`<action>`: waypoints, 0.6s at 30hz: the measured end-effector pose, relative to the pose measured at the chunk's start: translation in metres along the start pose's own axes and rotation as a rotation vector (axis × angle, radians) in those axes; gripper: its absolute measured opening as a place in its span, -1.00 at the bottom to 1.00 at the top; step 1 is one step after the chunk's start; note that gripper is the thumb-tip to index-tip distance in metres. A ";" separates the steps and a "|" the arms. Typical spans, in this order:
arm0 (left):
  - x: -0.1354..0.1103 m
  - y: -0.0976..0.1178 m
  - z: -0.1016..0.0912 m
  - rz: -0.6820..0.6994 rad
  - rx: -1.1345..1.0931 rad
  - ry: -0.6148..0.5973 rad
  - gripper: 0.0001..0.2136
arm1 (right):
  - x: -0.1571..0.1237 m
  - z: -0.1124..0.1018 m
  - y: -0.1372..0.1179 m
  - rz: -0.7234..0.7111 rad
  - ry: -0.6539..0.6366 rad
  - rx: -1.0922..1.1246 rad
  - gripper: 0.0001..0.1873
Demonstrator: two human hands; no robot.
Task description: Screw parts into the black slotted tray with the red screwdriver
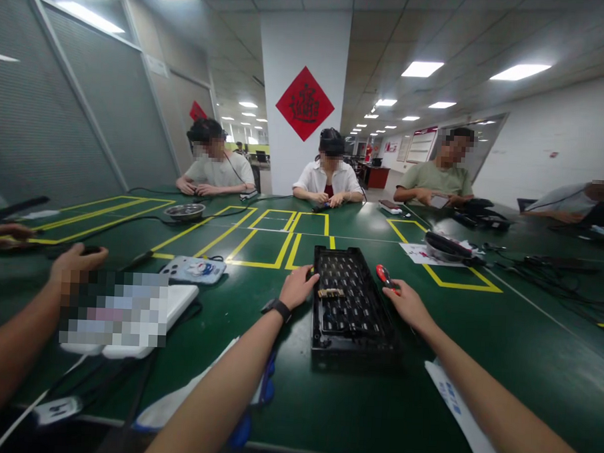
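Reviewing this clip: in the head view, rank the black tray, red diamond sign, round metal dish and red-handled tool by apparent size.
Largest to smallest:
1. Black tray
2. Red diamond sign
3. Round metal dish
4. Red-handled tool, visible part only; the right hand hides some.

white pillar point(304, 39) | ceiling lights point(422, 69) | green table point(457, 333) | grey partition point(95, 84), perhaps glazed
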State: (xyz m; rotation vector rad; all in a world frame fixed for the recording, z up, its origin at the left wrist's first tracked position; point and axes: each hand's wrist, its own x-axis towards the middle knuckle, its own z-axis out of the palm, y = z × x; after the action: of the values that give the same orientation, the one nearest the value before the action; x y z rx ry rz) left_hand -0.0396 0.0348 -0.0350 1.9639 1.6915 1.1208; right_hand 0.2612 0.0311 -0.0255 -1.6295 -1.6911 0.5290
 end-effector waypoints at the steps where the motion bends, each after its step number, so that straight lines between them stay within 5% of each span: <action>1: -0.002 0.000 0.000 0.027 0.061 -0.006 -0.56 | 0.000 0.000 0.002 -0.019 -0.012 -0.041 -0.56; 9: -0.006 0.002 -0.002 0.087 0.122 -0.059 -0.47 | -0.002 0.001 -0.001 -0.048 -0.064 -0.254 -0.53; 18: -0.007 0.007 -0.002 0.106 0.033 -0.146 -0.32 | -0.006 -0.001 -0.008 -0.155 -0.078 -0.146 -0.64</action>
State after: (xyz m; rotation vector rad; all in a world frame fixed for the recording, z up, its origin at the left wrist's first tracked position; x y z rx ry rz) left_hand -0.0363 0.0262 -0.0308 2.1218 1.5571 0.9635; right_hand 0.2562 0.0246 -0.0208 -1.5786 -1.9346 0.4052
